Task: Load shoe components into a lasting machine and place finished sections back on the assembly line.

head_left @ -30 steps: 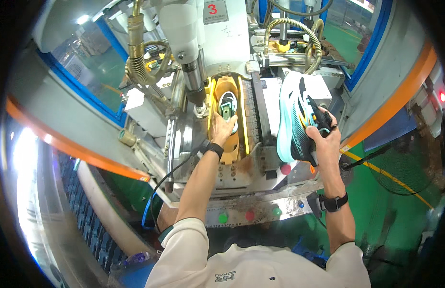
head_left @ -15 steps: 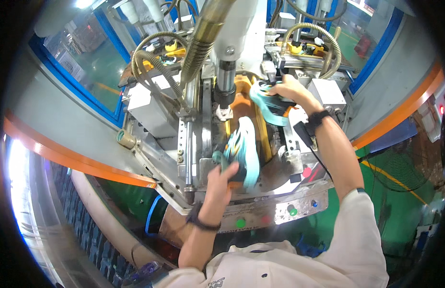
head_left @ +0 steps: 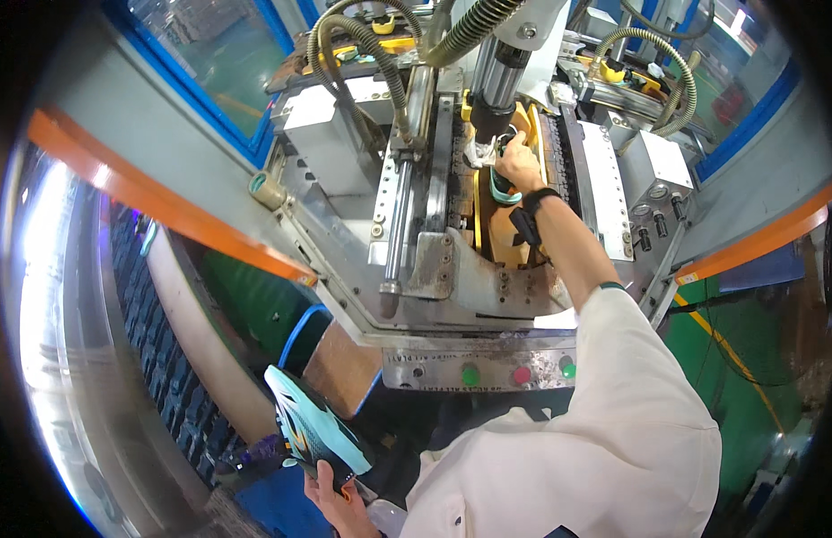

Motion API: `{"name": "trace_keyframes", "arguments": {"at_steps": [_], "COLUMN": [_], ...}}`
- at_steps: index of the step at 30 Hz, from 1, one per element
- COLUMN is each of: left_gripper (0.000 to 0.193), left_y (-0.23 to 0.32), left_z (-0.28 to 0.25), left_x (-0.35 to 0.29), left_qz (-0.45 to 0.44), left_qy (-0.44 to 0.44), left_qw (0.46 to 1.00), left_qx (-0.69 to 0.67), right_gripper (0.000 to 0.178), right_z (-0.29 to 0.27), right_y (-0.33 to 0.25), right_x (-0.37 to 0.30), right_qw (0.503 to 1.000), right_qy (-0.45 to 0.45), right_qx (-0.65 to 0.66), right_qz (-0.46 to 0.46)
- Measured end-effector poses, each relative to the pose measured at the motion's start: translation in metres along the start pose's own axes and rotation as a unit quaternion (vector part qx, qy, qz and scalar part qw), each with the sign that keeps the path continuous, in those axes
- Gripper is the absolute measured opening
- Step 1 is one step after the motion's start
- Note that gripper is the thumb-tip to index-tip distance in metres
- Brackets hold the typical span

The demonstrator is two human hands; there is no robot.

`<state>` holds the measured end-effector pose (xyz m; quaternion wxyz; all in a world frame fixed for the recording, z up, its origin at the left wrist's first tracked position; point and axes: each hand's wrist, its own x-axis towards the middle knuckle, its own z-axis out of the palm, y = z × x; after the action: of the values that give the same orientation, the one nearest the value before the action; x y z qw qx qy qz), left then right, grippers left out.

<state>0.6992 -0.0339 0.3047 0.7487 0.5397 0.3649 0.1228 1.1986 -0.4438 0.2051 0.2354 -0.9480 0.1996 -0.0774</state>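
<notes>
A turquoise and black sneaker [head_left: 313, 421] is in my left hand [head_left: 337, 498] at the lower left, below the front of the machine. My fingers are closed around its dark heel end. My right hand [head_left: 521, 166] reaches into the machine's yellow-sided slot and is closed on a second turquoise and dark sneaker [head_left: 503, 191], mostly hidden under the hand. Just left of that hand, a thick metal press cylinder [head_left: 500, 85] comes down, with a whitish wrapped piece [head_left: 479, 154] at its lower end.
Green and red buttons sit on the front control panel [head_left: 434, 371]. Ribbed hoses [head_left: 357, 45] arch over the left side, beside a metal rod [head_left: 400, 224]. A dark conveyor belt [head_left: 156, 359] runs along the left. Orange-edged guards [head_left: 165, 202] flank the machine.
My left hand has carried its sneaker out of the machine, down and to the left. My right hand has brought the other sneaker into the slot beside the press cylinder. The view has shifted.
</notes>
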Motion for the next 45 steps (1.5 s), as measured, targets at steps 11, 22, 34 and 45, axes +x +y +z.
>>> {"name": "trace_keyframes", "arguments": {"at_steps": [11, 22, 34, 45], "left_gripper": [0.031, 0.042, 0.023, 0.034], "left_y": [-0.036, -0.086, -0.235, -0.411], "left_z": [0.027, -0.005, -0.236, -0.56], "left_x": [-0.072, -0.177, -0.252, -0.308], "left_qz": [-0.031, -0.021, -0.058, -0.222], "left_qy": [0.12, 0.175, 0.474, 0.662], "left_qw": [0.988, 0.974, 0.821, 0.715], "left_qx": [-0.095, -0.141, -0.313, 0.004], "right_gripper": [0.016, 0.023, 0.03, 0.028], "right_z": [0.037, 0.113, 0.052, 0.036], "right_y": [0.026, 0.063, -0.127, -0.367], "right_x": [-0.376, -0.387, -0.478, -0.709], "right_qw": [0.858, 0.817, 0.708, 0.575], "right_qy": [-0.206, -0.254, -0.347, -0.219], "right_qx": [0.226, 0.165, 0.313, 0.294], "right_qz": [-0.413, -0.49, -0.529, -0.731]}}
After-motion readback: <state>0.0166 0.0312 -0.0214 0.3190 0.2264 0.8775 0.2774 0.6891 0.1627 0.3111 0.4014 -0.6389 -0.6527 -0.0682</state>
